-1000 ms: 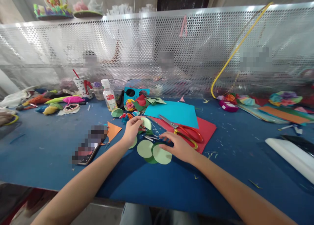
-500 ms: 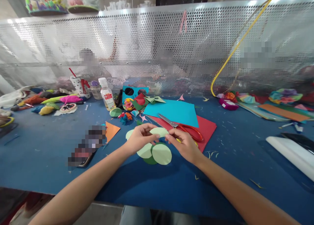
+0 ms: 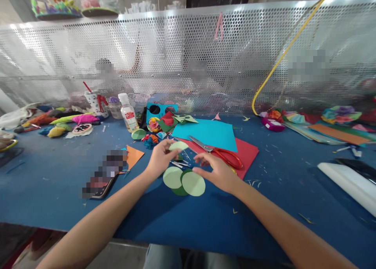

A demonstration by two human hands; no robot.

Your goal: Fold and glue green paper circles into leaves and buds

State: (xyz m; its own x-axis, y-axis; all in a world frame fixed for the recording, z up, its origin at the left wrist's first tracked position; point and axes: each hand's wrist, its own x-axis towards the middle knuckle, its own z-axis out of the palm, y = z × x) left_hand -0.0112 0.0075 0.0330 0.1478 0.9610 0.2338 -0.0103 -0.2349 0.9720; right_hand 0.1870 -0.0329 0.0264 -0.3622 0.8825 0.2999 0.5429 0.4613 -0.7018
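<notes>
Between the thumb and fingers of my left hand [image 3: 163, 155] is a light green paper piece [image 3: 179, 145], held above the table. My right hand [image 3: 216, 170] is empty, its thumb and fingers apart, just right of the paper circles. Below the hands lie a light green paper circle [image 3: 172, 177], another light green circle [image 3: 194, 184] and a dark green piece [image 3: 180, 191] partly hidden under them. Small thin sticks or pens [image 3: 179, 165] lie between the hands. Red-handled scissors [image 3: 226, 156] rest on blue paper [image 3: 211, 132] and red paper [image 3: 248, 153], beyond my right hand.
On the left lies a phone [image 3: 102, 179] beside an orange paper piece [image 3: 135, 157]. A bottle [image 3: 128, 112] and a cup [image 3: 95, 102] stand farther back. A perforated metal panel [image 3: 235, 57] bounds the table's far side. A white object [image 3: 346, 186] is at right.
My right hand has let go of the light green piece and drawn slightly down and away. My left hand has moved left with the piece, uncovering the thin sticks.
</notes>
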